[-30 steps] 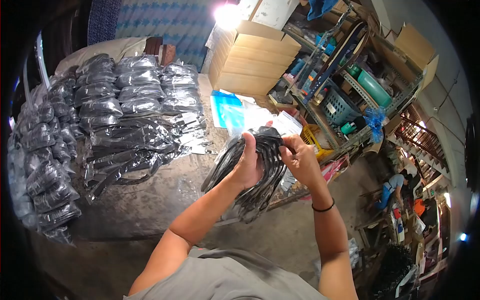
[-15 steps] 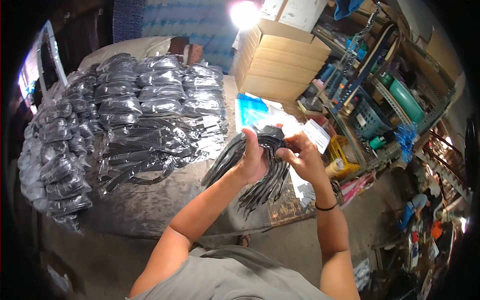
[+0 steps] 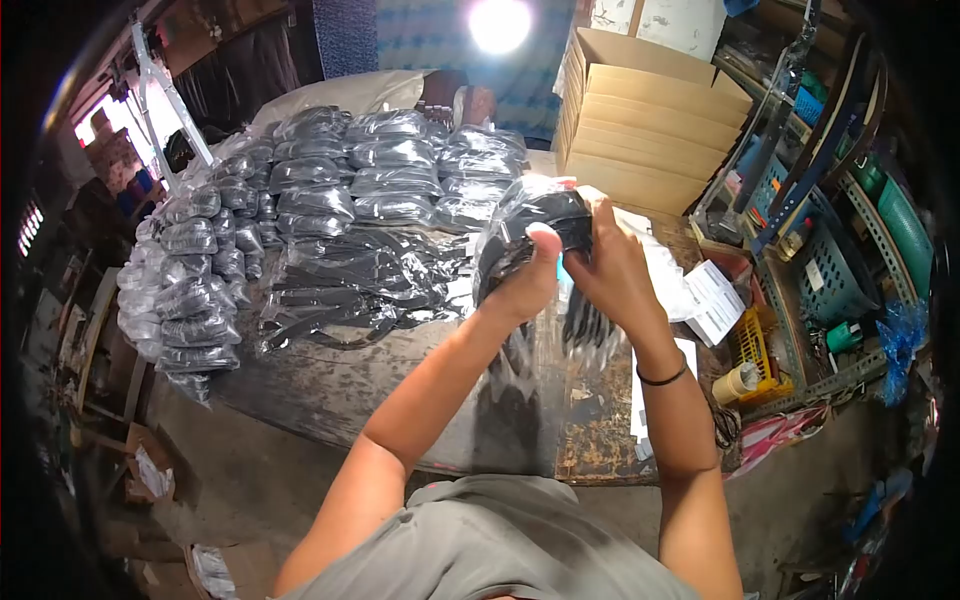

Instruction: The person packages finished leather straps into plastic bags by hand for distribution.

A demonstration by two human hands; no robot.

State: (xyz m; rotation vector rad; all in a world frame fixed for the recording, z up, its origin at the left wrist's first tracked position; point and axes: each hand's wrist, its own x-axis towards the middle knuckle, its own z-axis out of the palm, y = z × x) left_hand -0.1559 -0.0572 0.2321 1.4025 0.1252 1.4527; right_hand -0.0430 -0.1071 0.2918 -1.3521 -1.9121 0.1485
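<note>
A bundle of long black strap-like strips in clear plastic (image 3: 550, 207) is raised over the table, bent over at its top. My left hand (image 3: 528, 278) grips its near left side with the thumb pointing up. On the right side, my right hand (image 3: 615, 258) has its fingers curled over the bundle's edge. Strip ends hang below the hands, partly blurred. To the left, a loose pile of similar black strips in clear sleeves (image 3: 350, 285) lies flat on the worn table (image 3: 400, 385).
Stacked plastic-wrapped black bundles (image 3: 395, 180) fill the table's back left, with more bagged bundles (image 3: 190, 290) at its left edge. Nested cardboard boxes (image 3: 650, 140) stand behind. White papers (image 3: 712, 300), a yellow basket (image 3: 755, 345) and a tape roll (image 3: 735, 383) are on the right, beside metal shelves.
The bundle has been lifted higher, and its strips now hang down instead of spreading to the lower left. Both hands have risen with it. The camera view has turned left.
</note>
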